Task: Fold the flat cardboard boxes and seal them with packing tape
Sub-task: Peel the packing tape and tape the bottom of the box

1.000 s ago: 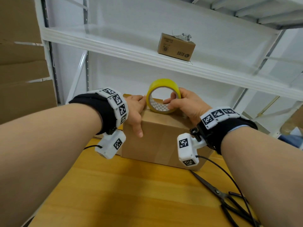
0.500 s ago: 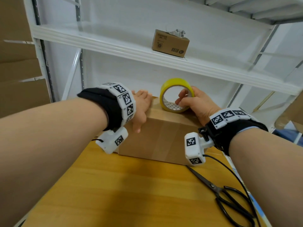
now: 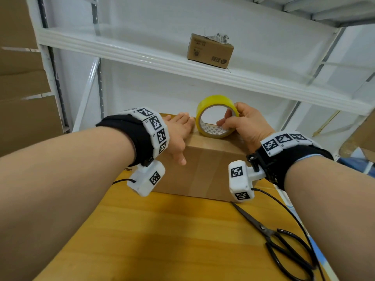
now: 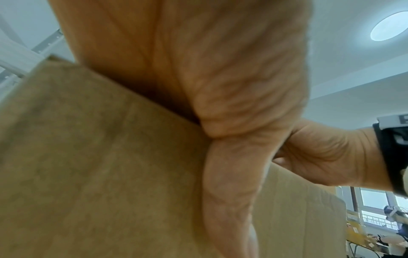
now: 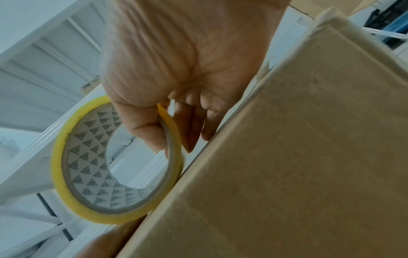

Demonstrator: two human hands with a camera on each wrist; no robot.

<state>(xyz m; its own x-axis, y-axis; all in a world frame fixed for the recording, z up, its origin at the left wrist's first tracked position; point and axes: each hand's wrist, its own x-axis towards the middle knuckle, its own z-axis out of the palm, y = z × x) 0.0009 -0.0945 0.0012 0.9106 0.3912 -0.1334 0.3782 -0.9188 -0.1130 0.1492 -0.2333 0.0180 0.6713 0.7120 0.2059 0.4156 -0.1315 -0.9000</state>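
A folded brown cardboard box (image 3: 205, 169) stands on the wooden table (image 3: 162, 240). On its top rests a yellow roll of packing tape (image 3: 216, 116), standing on edge. My right hand (image 3: 243, 124) grips the roll (image 5: 92, 174), thumb through the core and fingers over the outer rim. My left hand (image 3: 178, 132) lies flat on the box top just left of the roll, with its thumb down the near face. The left wrist view shows that palm (image 4: 198, 69) pressed on the box edge (image 4: 99, 157). The box fills the right side of the right wrist view (image 5: 287, 157).
Black scissors (image 3: 280, 240) lie on the table at the right, beside a black cable (image 3: 294, 218). A white metal shelf (image 3: 162, 59) runs above the box, with a small brown carton (image 3: 210, 50) on it. Flat cardboard (image 3: 22, 88) stands at the far left.
My right hand has carried the tape roll rightward along the box top. My left hand has slid onto the top behind it, fingers now flat where the roll was.
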